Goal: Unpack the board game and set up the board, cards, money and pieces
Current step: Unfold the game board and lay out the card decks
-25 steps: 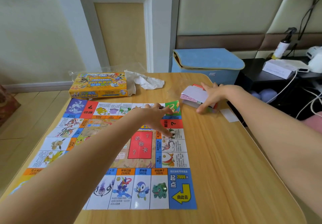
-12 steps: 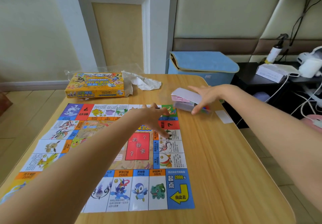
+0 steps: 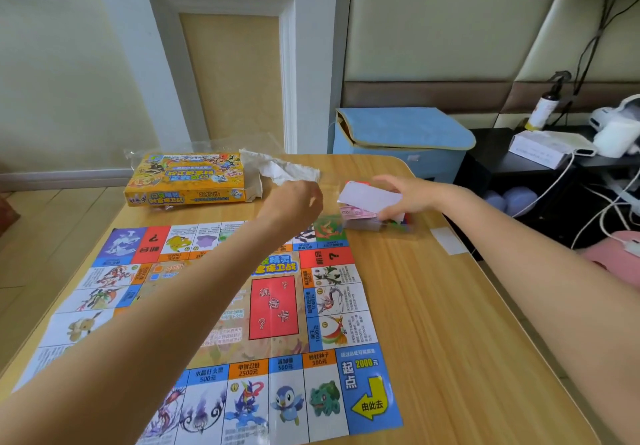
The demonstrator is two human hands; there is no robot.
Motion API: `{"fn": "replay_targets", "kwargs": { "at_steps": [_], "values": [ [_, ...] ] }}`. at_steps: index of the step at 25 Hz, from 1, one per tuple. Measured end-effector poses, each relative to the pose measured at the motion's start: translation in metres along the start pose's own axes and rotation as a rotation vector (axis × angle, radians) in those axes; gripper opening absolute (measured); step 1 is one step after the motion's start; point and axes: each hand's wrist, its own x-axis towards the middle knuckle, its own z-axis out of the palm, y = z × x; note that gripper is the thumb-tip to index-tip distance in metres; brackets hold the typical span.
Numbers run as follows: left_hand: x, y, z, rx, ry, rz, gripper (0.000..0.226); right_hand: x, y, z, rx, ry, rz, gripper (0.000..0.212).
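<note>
surface: light wooden surface (image 3: 450,323), bare strip right of the colourful paper game board (image 3: 277,306)
right hand (image 3: 407,198): gripping clear-wrapped stack of cards and money (image 3: 367,207) near far edge
left hand (image 3: 294,202): loosely curled, holding nothing, over board's far edge

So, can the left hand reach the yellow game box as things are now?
Probably yes. The left hand hovers over the board's far edge, just right of the game box; only the crumpled white wrapping lies beside the box's near end.

Bare table (image 3: 433,323) right of board (image 3: 277,306); game box (image 3: 188,179), crumpled paper (image 3: 280,169) crowd far edge.
</note>
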Motion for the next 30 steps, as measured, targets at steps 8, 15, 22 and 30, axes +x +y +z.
{"fn": "replay_targets", "kwargs": {
  "at_steps": [8,15,22,30],
  "values": [
    [0.028,0.007,0.033,0.087,-0.158,0.078,0.035,0.004,0.003,-0.028,0.343,0.336,-0.026,0.07],
    [0.04,-0.001,0.029,0.035,-0.153,0.17,0.029,0.08,0.021,-0.025,0.585,0.433,0.137,0.059],
    [0.059,0.007,0.035,-0.082,-0.054,0.057,0.023,0.098,0.021,-0.03,0.049,0.13,0.162,0.057],
    [0.078,0.034,0.037,-0.44,-0.099,-0.317,0.027,0.039,-0.014,-0.01,0.173,0.369,-0.004,0.02]
  ]
}}
